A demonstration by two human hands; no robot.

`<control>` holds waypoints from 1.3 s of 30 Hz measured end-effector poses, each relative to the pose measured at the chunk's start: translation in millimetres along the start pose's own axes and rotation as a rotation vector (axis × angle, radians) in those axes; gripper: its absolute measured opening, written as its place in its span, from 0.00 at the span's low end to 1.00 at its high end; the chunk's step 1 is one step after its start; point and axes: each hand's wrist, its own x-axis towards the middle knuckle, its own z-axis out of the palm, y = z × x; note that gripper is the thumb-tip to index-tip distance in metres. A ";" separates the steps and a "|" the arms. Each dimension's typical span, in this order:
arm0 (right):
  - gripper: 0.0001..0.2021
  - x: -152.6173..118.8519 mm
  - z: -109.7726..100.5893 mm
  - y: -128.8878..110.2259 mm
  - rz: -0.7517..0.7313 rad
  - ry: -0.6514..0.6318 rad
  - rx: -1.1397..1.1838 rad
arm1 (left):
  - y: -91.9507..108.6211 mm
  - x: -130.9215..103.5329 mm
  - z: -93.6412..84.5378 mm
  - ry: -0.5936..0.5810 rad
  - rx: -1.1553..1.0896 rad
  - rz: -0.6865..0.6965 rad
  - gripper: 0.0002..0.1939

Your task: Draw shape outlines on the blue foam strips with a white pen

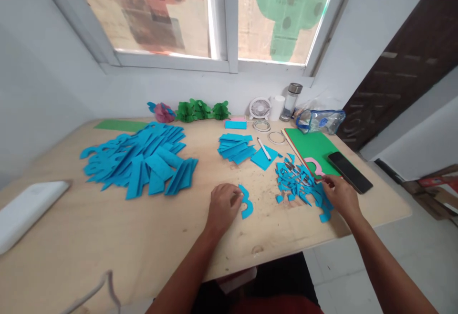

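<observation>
My left hand point(224, 205) rests on the table with its fingers closed at the edge of a blue paper cutout point(246, 206) shaped like a 3. On the right, my right hand point(339, 193) pinches the lower end of a curved pink paper cutout point(313, 165), which lies over the corner of a green sheet stack point(310, 143). Beside and partly under that hand is a heap of blue paper scraps point(291, 180), with metal scissors partly buried in it. Another curved blue piece point(325, 216) sticks out below the right hand.
A large pile of folded blue paper point(143, 156) covers the left. Mid-table lie a smaller blue stack point(235, 147) and a white pen point(264, 149). A phone point(349, 172) lies right. Tape rolls, a small fan point(260, 108), a bottle point(291, 101) and a clear pouch point(322, 120) line the back.
</observation>
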 end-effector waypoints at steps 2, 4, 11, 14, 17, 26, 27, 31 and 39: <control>0.14 -1.2 0.6 2.4 0.023 -0.026 -0.035 | -0.5 -0.4 -1.3 0.011 0.001 -0.005 0.03; 0.13 0.0 0.7 0.8 0.023 -0.068 -0.062 | -0.6 -0.9 -2.2 0.019 0.003 -0.009 0.04; 0.09 5.9 3.1 -26.3 -0.199 -0.068 -0.106 | -1.5 -1.1 -1.2 0.028 0.012 -0.006 0.06; 0.08 13.8 5.9 -42.6 -0.235 -0.159 -0.160 | -2.9 -0.6 -0.2 0.029 0.013 -0.005 0.05; 0.09 28.2 9.8 -58.0 -0.226 -0.168 -0.187 | -3.4 -0.3 0.3 0.028 0.014 -0.001 0.05; 0.09 65.7 22.1 -80.7 -0.217 -0.283 -0.244 | -1.6 0.1 -1.1 0.021 0.022 -0.002 0.06; 0.08 68.0 23.2 -79.6 -0.203 -0.295 -0.240 | -1.7 0.3 -1.1 0.021 0.021 -0.003 0.06; 0.08 74.4 27.1 -73.3 -0.154 -0.327 -0.189 | -2.1 0.7 -0.7 0.019 0.015 -0.006 0.06; 0.09 72.3 24.2 -70.0 -0.112 -0.288 0.057 | -0.7 1.2 -0.8 0.024 -0.003 -0.016 0.07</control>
